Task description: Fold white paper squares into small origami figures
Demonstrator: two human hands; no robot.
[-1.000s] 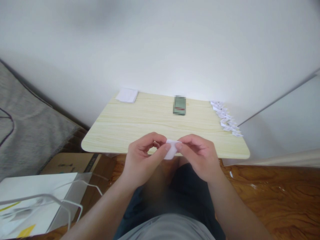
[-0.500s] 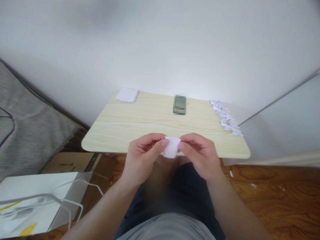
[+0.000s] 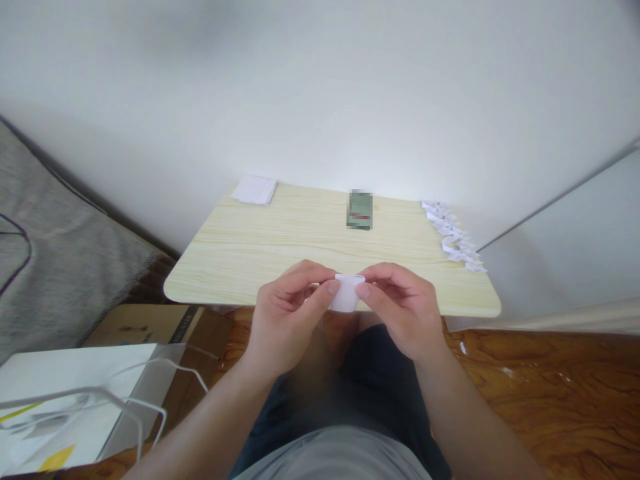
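A small folded piece of white paper [image 3: 347,297] is held up at the table's near edge, above my lap. My left hand [image 3: 293,303] pinches its left side between thumb and fingers. On the right side, the thumb and forefinger of my right hand [image 3: 400,297] grip it the same way. A narrow fold shows along the paper's top edge. The fingers behind the paper are partly hidden.
On the pale wooden table [image 3: 280,233] lie a stack of white paper [image 3: 256,190] back left, a blurred green item [image 3: 360,210] and a row of folded white paper pieces [image 3: 453,240] at right. White cables [image 3: 115,397] cross a white box [image 3: 75,400] at lower left.
Both hands have shifted slightly right with the paper. Its top edge now shows a narrow fold, and the paper looks a little shorter. Nothing on the table has moved.
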